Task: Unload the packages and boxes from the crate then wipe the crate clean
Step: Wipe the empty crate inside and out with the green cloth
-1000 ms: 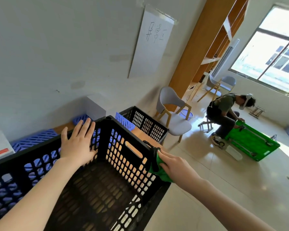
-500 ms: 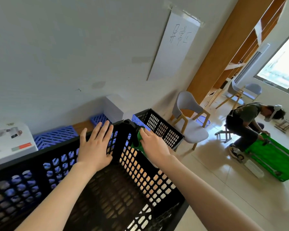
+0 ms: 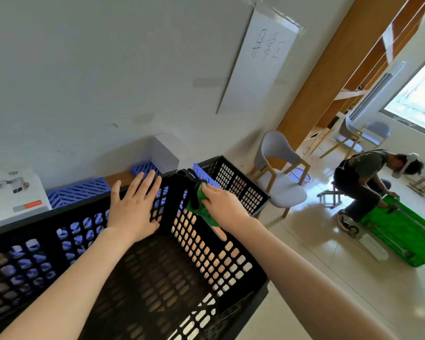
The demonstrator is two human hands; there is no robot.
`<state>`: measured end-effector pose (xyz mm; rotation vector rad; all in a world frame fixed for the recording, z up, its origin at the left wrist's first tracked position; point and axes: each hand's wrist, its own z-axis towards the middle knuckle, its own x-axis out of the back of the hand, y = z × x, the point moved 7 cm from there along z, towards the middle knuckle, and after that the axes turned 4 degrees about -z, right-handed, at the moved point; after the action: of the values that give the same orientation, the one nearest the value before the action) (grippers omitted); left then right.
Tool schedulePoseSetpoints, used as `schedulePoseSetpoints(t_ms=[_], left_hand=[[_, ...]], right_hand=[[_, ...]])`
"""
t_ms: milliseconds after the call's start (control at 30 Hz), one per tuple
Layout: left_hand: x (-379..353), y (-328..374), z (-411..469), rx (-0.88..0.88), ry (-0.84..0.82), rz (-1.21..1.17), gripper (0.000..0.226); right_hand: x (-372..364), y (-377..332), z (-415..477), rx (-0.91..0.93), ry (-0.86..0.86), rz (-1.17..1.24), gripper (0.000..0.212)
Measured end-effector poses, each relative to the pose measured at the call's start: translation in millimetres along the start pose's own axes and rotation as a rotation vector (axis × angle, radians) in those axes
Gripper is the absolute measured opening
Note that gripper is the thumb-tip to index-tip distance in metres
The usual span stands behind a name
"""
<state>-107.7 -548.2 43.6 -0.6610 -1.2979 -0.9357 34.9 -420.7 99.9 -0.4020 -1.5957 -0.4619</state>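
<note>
A black perforated plastic crate (image 3: 214, 261) fills the lower middle of the view, with nothing inside it. My left hand (image 3: 133, 204) lies flat, fingers spread, against the inside of the crate's far wall near the corner. My right hand (image 3: 221, 204) presses a green cloth (image 3: 199, 207) onto the top of the right wall, just beside that far corner. A white printed box (image 3: 12, 197) stands to the left beyond the crate, and a plain white box (image 3: 165, 150) sits by the wall behind it.
Blue lattice crates (image 3: 79, 191) lie against the wall behind the black crate, and a second black crate (image 3: 238, 185) stands just past the corner. A grey chair (image 3: 277, 173) is to the right. Farther right a person (image 3: 363, 182) crouches over a green crate (image 3: 402, 229) on the tiled floor.
My right hand slid the green cloth along the crate's right rim from its middle to the far corner, mostly over the first half second. My left hand stayed on the far wall.
</note>
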Motion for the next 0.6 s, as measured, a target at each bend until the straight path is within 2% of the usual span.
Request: schedulePoseSetpoints(t_ms=[200,467,600], left_hand=[[2,2,-1,0.002,-0.018,-0.009,0.109],[6,2,0,0.000,-0.094,0.009,0.105],[9,-1,3,-0.008,-0.155,-0.047,0.101]], right_hand=[[-6,37,-85,-0.031,-0.037,0.079,0.049],[-3,58,-161,-0.112,-0.093,-0.008,0.040],[0,43,-175,-0.039,-0.114,-0.136,0.046]])
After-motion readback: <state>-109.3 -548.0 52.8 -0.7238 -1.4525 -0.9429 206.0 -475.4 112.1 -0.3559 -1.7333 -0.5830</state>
